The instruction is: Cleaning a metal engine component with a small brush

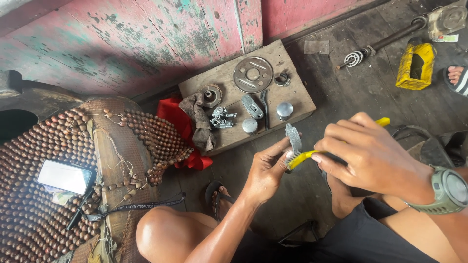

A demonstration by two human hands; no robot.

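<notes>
My left hand (267, 170) pinches a small grey metal part (294, 137) upright between thumb and fingers. My right hand (373, 157), with a green wristwatch (448, 191), grips a yellow-handled brush (302, 158); its bristle end presses against the lower end of the metal part. The brush handle's far tip (383, 121) sticks out behind my knuckles. Both hands hover above the dark floor, just in front of a wooden board (292, 97).
On the board lie a round metal disc (252, 74), a carburettor body (222, 118), small cylinders (284, 109), a grimy rag (199, 117). A beaded seat cover (48, 195) with a phone (65, 177) is at left. A yellow container (415, 65) and axle shaft (385, 41) are far right.
</notes>
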